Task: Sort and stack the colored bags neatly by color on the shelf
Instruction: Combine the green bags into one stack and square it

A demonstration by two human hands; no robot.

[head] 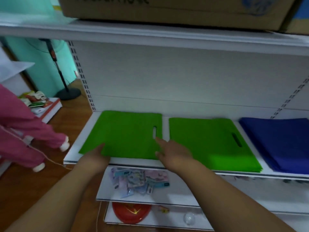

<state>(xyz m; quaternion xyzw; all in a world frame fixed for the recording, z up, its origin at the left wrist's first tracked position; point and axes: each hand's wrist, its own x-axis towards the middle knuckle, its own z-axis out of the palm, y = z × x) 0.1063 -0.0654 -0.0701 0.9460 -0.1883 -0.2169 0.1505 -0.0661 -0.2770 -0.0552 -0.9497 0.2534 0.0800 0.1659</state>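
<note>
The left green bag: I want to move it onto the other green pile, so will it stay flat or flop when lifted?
The left green bag looks like thin flat fabric, so it would probably sag if lifted by one edge. It seems light; the left hand at its front edge could likely slide it. The cut-out handle slot might snag fingers.

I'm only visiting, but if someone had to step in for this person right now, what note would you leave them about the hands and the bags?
Left hand: at the front left corner of the left green bag, fingers hidden under its edge, so the grip is unclear.
Right hand: open, fingers straight, touching that bag's right edge below the handle slot.
Bags: the left green bag lies flat on the shelf; a green stack sits apart to its right; a blue stack lies further right.
Done: blue is grouped.
Left: green lies in two places; probably move the left bag onto the green stack and square the edges.
</note>
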